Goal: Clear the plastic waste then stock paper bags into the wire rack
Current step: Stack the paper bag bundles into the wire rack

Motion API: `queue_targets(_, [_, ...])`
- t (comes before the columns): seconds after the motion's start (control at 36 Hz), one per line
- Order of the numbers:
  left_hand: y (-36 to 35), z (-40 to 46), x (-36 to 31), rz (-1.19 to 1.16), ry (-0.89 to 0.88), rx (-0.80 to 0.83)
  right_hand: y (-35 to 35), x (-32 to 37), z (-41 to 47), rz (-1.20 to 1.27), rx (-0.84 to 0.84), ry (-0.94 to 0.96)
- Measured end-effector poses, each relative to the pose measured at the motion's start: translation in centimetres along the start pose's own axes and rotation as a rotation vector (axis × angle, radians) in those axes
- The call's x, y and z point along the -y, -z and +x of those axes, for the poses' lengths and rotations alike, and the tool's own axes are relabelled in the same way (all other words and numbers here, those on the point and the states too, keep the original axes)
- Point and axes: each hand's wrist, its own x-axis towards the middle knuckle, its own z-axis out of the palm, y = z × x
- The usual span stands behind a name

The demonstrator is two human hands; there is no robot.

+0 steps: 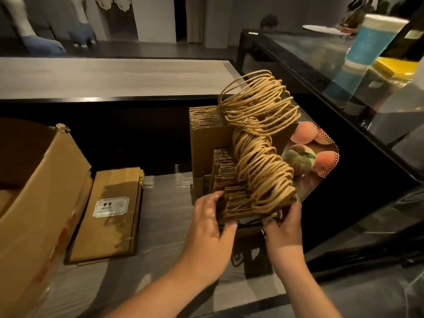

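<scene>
Near the desk's [160, 203] right edge, both hands clamp a bundle of paper bags [243, 203], left hand [213, 216] and right hand [283, 222] curled round its sides, seemingly to keep it square while seating it. Kraft-brown bags stand upright, twisted-cord handles [259, 138] looping above; wire rack barely visible.

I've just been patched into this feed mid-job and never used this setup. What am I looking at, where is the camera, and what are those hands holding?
There is no machine here: a person wears one wide-angle camera on the head, looking down at their own bare hands. The left hand and right hand grip opposite ends of a bundle of brown paper bags with twisted cord handles, standing among taller upright bags. To the left lie a flat stack of brown paper bags with a 9.9 label and an open cardboard box, all on a grey surface covered in clear plastic film.
</scene>
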Motion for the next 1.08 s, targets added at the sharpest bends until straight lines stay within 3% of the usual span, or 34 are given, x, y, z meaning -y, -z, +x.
queue_targets(0.11, [0.2, -0.8, 0.3, -0.057, 0.037, 0.047, -0.5, -0.4, -0.7, 0.128, -0.122, -0.092])
queue_targets(0.25, [1.3, -1.7, 1.6, -0.137, 0.145, 0.112, -2.9, -1.9, -2.9, 0.251, -0.203, -0.406])
queue_targets(0.36, [2.7, -1.8, 2.8, -0.093, 0.180, 0.101, -5.3, -3.3, -5.1, 0.084, 0.095, -0.474])
queue_targets(0.47, [5.0, -1.0, 5.2, -0.010, 0.235, -0.003, -8.5, -2.9, -6.1, -0.099, 0.391, -0.385])
queue_targets(0.56, [7.8, -0.1, 7.4, 0.072, 0.294, -0.128, -11.6, -2.2, -5.1, -0.128, 0.510, -0.300])
queue_targets(0.67, [11.4, 1.0, 10.0, 0.109, 0.425, -0.260, -16.0, -1.9, -4.0, -0.110, 0.593, -0.329])
queue_targets(0.89, [16.3, 0.7, 15.4, 0.246, 0.719, -0.339, -22.5, -0.5, -3.7, -0.171, 0.707, -0.496])
queue_targets(0.97, [16.9, 0.9, 16.4, 0.174, 0.810, -0.286, -25.4, -0.8, -4.1, -0.259, 0.743, -0.468])
queue_targets(1.08, [17.3, 1.1, 17.1, 0.125, 0.884, -0.204, -27.9, -1.5, -4.5, -0.274, 0.670, -0.530])
